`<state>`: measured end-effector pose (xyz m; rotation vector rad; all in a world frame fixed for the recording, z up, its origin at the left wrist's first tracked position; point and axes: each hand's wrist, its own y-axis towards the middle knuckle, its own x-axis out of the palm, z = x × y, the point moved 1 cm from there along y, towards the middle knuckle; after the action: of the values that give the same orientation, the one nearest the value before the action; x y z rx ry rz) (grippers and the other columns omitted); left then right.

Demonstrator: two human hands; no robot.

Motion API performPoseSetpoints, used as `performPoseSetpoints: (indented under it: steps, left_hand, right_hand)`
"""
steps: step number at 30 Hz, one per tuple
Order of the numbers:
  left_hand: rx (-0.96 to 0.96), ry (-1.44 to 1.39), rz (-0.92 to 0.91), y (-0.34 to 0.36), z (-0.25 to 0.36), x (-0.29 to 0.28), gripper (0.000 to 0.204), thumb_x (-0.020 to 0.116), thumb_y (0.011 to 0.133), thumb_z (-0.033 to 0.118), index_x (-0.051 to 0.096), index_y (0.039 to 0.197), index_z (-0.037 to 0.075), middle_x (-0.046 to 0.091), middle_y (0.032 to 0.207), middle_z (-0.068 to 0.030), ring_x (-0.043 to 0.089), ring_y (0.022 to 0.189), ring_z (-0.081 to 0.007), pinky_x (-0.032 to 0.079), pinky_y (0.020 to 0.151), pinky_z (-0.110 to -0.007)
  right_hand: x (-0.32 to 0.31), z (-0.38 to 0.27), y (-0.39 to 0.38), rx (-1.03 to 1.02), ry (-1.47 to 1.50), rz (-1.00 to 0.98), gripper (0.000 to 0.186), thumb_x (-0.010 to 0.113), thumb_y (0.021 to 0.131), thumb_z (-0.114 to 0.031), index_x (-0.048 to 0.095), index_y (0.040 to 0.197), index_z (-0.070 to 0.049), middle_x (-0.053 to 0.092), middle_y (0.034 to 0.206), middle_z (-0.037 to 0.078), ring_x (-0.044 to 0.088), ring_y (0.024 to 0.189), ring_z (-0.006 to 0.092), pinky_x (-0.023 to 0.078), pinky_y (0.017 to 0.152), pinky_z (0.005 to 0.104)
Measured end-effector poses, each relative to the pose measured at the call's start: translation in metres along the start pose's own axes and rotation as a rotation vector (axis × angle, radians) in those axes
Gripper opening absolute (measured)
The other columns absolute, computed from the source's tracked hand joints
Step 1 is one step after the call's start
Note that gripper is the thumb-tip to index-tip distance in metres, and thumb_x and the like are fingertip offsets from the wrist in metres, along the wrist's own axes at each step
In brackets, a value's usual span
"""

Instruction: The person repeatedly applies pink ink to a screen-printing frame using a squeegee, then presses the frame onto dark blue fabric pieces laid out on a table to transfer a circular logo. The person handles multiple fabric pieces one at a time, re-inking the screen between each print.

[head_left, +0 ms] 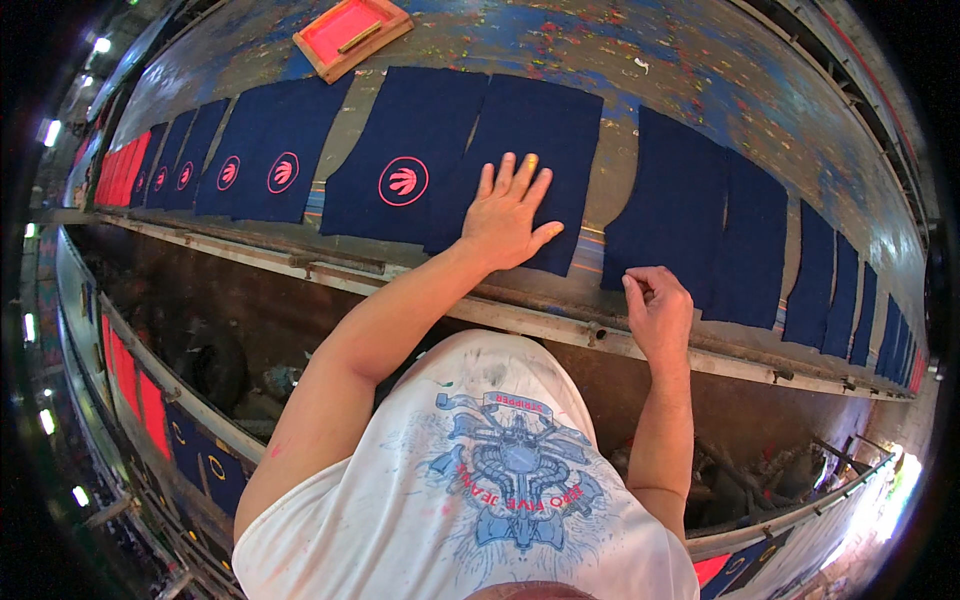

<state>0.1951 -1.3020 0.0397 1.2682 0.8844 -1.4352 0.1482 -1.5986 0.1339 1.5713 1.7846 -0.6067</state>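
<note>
My left hand (pixel 507 213) lies flat with fingers spread on a plain dark blue fabric piece (pixel 545 130) on the long printing table (pixel 700 70). Just left of it lies a blue fabric piece with a pink round print (pixel 404 181). My right hand (pixel 655 305) is curled at the near edge of the table, its fingers pinching the lower corner of another plain blue fabric piece (pixel 670 200).
A row of blue pieces runs along the table; those to the left (pixel 283 172) carry pink prints, those to the right (pixel 840 280) are plain. A wooden screen frame with pink ink (pixel 350 32) rests at the far edge. A lower table with pieces (pixel 190 440) stands behind me.
</note>
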Motion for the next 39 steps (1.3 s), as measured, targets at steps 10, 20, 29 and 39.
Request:
performPoseSetpoints:
  steps: [10, 20, 29, 39]
  left_hand:
    - [-0.130, -0.017, -0.103, -0.029, -0.014, -0.016, 0.095, 0.054, 0.117, 0.068, 0.032, 0.185, 0.006, 0.026, 0.190, -0.0306, 0.016, 0.177, -0.0559, 0.013, 0.141, -0.074]
    - [-0.252, -0.673, 0.603, 0.013, -0.184, -0.082, 0.021, 0.080, 0.106, 0.011, 0.086, 0.123, 0.000, 0.086, 0.118, -0.0196, 0.084, 0.110, -0.0328, 0.065, 0.099, -0.044]
    - [-0.862, -0.528, 0.850, 0.071, -0.466, -0.087, 0.038, 0.088, 0.097, 0.012, 0.083, 0.134, 0.001, 0.087, 0.113, -0.0142, 0.082, 0.102, -0.0238, 0.064, 0.095, -0.039]
    - [-0.905, -0.393, 0.806, 0.145, -0.565, -0.035, 0.057, 0.082, 0.083, 0.008, 0.081, 0.139, -0.002, 0.084, 0.136, -0.0221, 0.080, 0.130, -0.0370, 0.060, 0.117, -0.045]
  right_hand:
    - [0.013, -0.015, 0.021, -0.182, 0.068, 0.006, 0.009, 0.086, 0.100, -0.002, 0.085, 0.108, 0.000, 0.079, 0.093, 0.012, 0.074, 0.072, 0.0217, 0.058, 0.068, 0.0340]
    - [0.013, -0.042, 0.030, -0.194, -0.028, 0.088, 0.033, 0.073, 0.087, 0.017, 0.081, 0.114, 0.000, 0.076, 0.107, 0.019, 0.077, 0.100, 0.0380, 0.063, 0.088, 0.0460]
    - [0.038, -0.076, 0.002, -0.070, -0.135, 0.078, 0.038, 0.073, 0.089, 0.019, 0.081, 0.121, -0.001, 0.077, 0.113, 0.019, 0.076, 0.109, 0.0402, 0.063, 0.094, 0.0487]
    - [0.022, -0.132, -0.044, 0.101, -0.234, 0.228, 0.016, 0.082, 0.097, 0.008, 0.082, 0.111, 0.001, 0.078, 0.098, 0.017, 0.075, 0.084, 0.0355, 0.062, 0.075, 0.0431]
